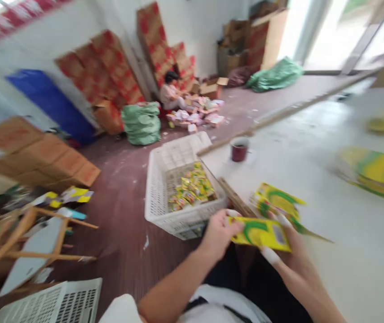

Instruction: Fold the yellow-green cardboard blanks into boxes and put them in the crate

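A small flat yellow carton [257, 232] with a green curved print is held level above my lap, at the edge of the white table. My left hand [219, 232] pinches its left end. At its right end, my right hand [294, 258] grips it between the thumb and fingers; some fingertips wear white covers. Just behind it on the tabletop lie more yellow-green flat cartons [277, 199], partly hidden by the carton and my right hand. Left of the table, a white plastic crate [156, 197] contains many small yellow packs [193, 188].
A dark red cup [239, 150] stands on the white table [356, 260], with blurred stacks of yellow cartons [380, 172] to the right. An overturned wooden stool [40, 242] lies at left. Farther back, a person [172, 92] sits among pink packs near a green sack [141, 123].
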Demonstrator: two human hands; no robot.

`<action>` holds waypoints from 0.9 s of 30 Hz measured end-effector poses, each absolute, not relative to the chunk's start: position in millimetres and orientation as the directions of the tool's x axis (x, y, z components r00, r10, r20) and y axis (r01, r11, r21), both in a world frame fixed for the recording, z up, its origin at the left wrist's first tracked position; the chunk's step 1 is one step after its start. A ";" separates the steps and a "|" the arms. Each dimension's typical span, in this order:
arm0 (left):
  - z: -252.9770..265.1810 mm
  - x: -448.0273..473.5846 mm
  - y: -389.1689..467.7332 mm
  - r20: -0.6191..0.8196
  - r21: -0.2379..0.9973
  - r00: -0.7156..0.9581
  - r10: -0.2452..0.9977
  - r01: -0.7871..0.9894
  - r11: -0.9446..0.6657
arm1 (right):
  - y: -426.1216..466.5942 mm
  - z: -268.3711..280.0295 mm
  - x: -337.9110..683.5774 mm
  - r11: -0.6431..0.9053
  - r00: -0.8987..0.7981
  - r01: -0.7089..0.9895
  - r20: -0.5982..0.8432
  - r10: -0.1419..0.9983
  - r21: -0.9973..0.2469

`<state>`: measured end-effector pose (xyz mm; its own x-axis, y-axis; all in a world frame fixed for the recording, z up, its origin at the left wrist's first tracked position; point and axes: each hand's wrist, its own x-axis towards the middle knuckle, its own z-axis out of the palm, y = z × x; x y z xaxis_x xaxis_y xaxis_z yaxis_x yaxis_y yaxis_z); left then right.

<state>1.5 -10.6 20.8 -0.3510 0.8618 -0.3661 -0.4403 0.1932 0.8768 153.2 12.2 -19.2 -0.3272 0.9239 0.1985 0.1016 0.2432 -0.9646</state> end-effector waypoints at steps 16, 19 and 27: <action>15.2 3.9 -16.4 -0.313 0.913 -0.301 0.901 -0.355 0.199 | 23.4 -24.4 140.4 0.077 -0.112 0.137 0.062 0.992 -0.988; 11.1 2.5 -16.6 -0.296 0.928 -0.289 0.911 -0.311 0.203 | 25.1 -22.3 136.9 0.087 -0.114 0.228 0.062 0.992 -0.970; 17.7 -96.8 23.9 0.120 0.930 -0.784 0.609 0.304 0.208 | 69.7 -17.0 157.9 0.243 -0.056 0.567 0.258 0.965 -0.787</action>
